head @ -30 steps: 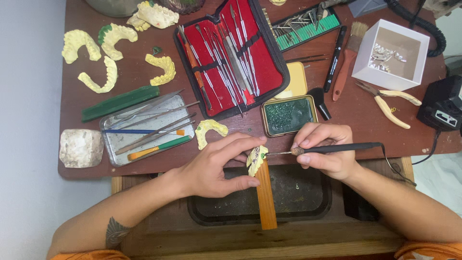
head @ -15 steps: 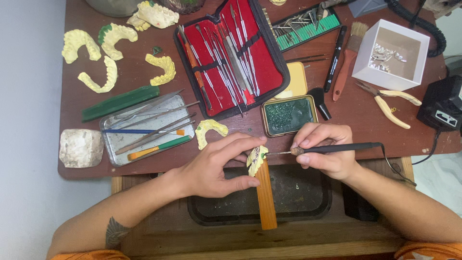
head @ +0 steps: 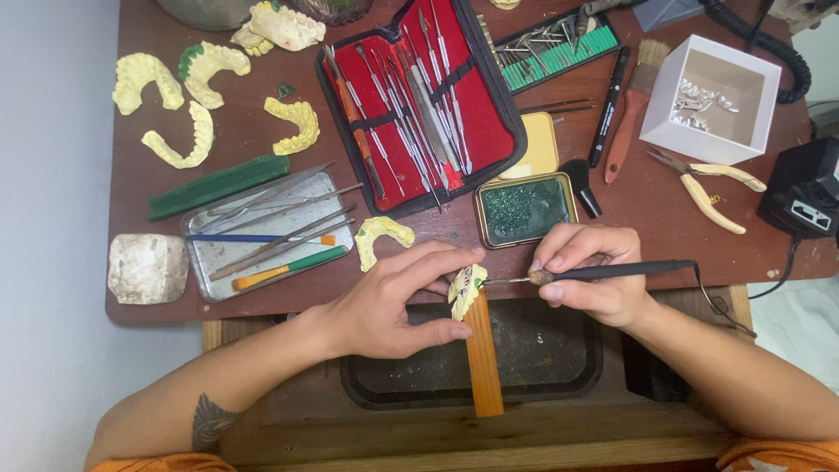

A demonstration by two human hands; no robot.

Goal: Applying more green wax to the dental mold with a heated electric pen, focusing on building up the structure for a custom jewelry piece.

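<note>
My left hand [head: 393,301] grips a small yellow dental cast [head: 466,288] between thumb and fingers, resting it on the end of a wooden peg [head: 483,363] that juts out from the table edge. My right hand [head: 594,275] holds a black corded pen-like tool [head: 612,272] horizontally, its metal tip touching the cast's right side. An open tin of green wax [head: 526,210] sits just above my right hand.
A red instrument case [head: 419,96] lies open at centre back. A metal tray [head: 266,236] of tools, a green bar [head: 218,186], several yellow casts [head: 201,135], a white stone block [head: 147,267], white box [head: 708,96], pliers [head: 708,188], a black box unit [head: 804,197]. A dark tray [head: 542,358] sits below the table edge.
</note>
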